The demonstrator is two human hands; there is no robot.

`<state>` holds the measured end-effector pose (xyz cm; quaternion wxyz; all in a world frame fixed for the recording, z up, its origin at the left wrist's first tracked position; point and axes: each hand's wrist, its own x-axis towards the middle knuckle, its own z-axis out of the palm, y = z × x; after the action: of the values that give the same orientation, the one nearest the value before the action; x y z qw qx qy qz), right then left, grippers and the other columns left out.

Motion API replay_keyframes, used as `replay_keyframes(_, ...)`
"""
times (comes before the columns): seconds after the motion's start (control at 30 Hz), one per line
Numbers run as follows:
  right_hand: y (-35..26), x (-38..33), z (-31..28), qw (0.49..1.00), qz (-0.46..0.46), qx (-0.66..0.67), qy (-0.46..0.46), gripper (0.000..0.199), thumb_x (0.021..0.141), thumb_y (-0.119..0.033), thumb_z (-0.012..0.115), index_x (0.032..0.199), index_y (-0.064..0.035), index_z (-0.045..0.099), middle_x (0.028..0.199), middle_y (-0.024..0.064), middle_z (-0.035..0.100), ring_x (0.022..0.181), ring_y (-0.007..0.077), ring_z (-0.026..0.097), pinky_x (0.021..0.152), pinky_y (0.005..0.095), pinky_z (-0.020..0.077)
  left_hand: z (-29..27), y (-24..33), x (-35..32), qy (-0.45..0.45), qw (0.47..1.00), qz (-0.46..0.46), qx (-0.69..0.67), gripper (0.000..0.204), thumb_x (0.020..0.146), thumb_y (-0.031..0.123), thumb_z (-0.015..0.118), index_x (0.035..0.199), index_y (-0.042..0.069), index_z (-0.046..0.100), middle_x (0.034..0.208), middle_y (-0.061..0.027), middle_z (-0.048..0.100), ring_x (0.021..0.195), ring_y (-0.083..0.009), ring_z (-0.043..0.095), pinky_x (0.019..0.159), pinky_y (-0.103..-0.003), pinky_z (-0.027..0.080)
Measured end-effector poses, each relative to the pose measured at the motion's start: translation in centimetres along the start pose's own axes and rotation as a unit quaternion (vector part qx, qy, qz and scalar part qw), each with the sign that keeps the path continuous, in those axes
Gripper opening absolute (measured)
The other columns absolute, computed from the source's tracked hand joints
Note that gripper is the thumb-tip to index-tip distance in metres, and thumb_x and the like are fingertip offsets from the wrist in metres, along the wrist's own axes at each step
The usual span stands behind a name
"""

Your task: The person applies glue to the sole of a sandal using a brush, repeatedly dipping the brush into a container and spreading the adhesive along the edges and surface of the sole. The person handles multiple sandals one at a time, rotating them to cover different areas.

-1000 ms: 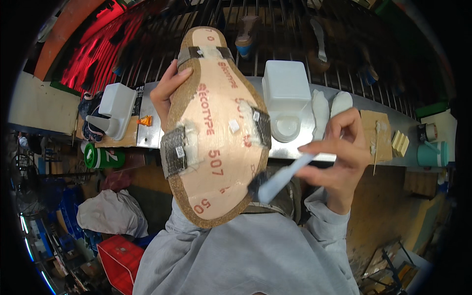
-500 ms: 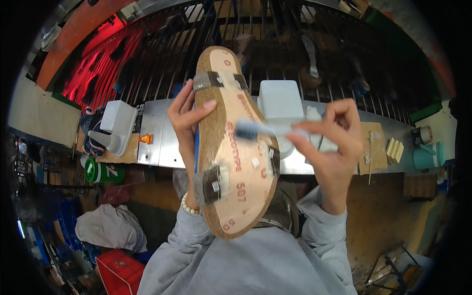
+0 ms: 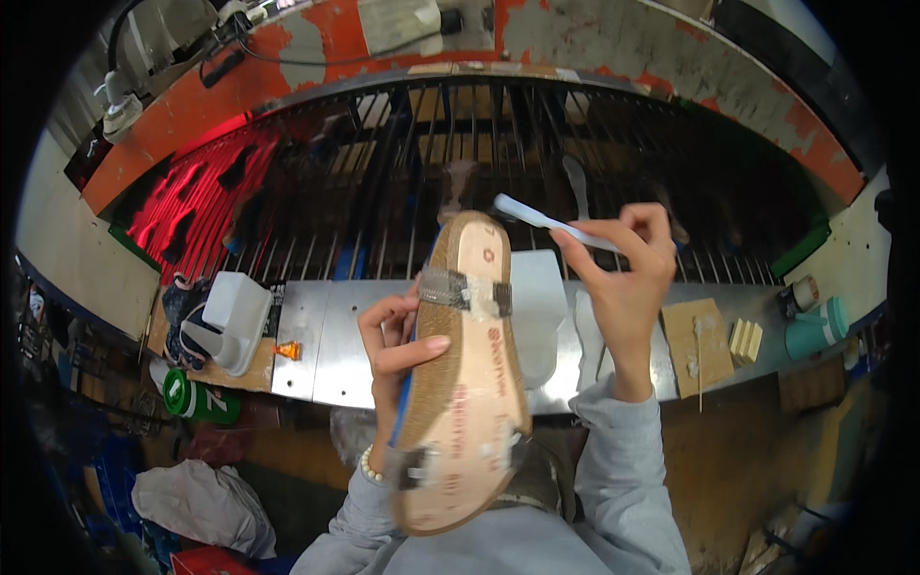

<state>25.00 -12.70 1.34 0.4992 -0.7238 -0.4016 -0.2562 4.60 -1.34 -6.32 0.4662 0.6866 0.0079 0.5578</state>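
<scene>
My left hand [image 3: 395,343] grips a sandal footbed [image 3: 470,383] by its left edge, thumb on the underside that faces me. The sole has a brown cork-like border, a pale printed middle and dark strap ends folded over its edges, with whitish patches beside them. Blue shows along its left side. Between thumb and fingers, my right hand [image 3: 628,264] pinches a pale-handled toothbrush [image 3: 537,216]. The brush head is just above the sole's upper end, bristles hidden from view. Whether it touches the sole I cannot tell.
Behind the metal ledge [image 3: 316,331] runs a dark rack of bars [image 3: 383,192], with red light at left. On the ledge are white containers [image 3: 235,311], an orange wrapper [image 3: 287,350], cardboard [image 3: 685,335], pale blocks [image 3: 746,340] and a teal mug [image 3: 815,328].
My view has tilted up toward the rack. The toothbrush has moved from the middle of the sole to its upper end. My left hand still holds the footbed.
</scene>
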Motion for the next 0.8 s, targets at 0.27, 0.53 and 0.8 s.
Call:
replay_keyframes(0.27,10.3,-7.3,-4.3,0.977,0.208,0.033,0.043,0.013,0.081,-0.009,0.081,0.091,-0.0027,0.075,0.092,0.0027,0.046,0.085,0.0156,0.048,0.074,0.0293,0.0412,-8.5,2.3,1.4,-0.088,0.844,-0.238,-0.472,0.102,0.086,0.034,0.078,0.159,0.006,0.012,0.149,-0.0158,0.039,0.130,-0.0377,0.049,0.103,-0.051,0.047)
replay_keyframes(0.53,19.9,-18.5,-6.5,0.934,0.341,0.013,0.108,0.022,0.099,-0.019,0.062,0.092,0.0016,0.066,0.094,0.0044,0.051,0.079,0.0136,0.047,0.072,0.0279,0.0390,-11.6,-7.2,0.9,0.068,0.700,-0.336,-0.627,0.081,0.085,0.046,0.075,0.142,-0.001,0.039,0.127,-0.0173,0.048,0.103,-0.0310,0.056,0.087,-0.041,0.054)
replay_keyframes(0.8,19.4,-19.1,-5.1,0.932,0.324,-0.134,0.092,0.023,0.101,-0.018,0.059,0.091,0.0028,0.062,0.094,0.0078,0.051,0.082,0.0188,0.050,0.073,0.0321,0.0411,-14.9,-22.0,8.7,0.266,0.389,-0.616,-0.631,0.047,0.085,0.040,0.067,0.108,-0.001,0.060,0.096,-0.0125,0.065,0.088,-0.0281,0.070,0.070,-0.038,0.060)
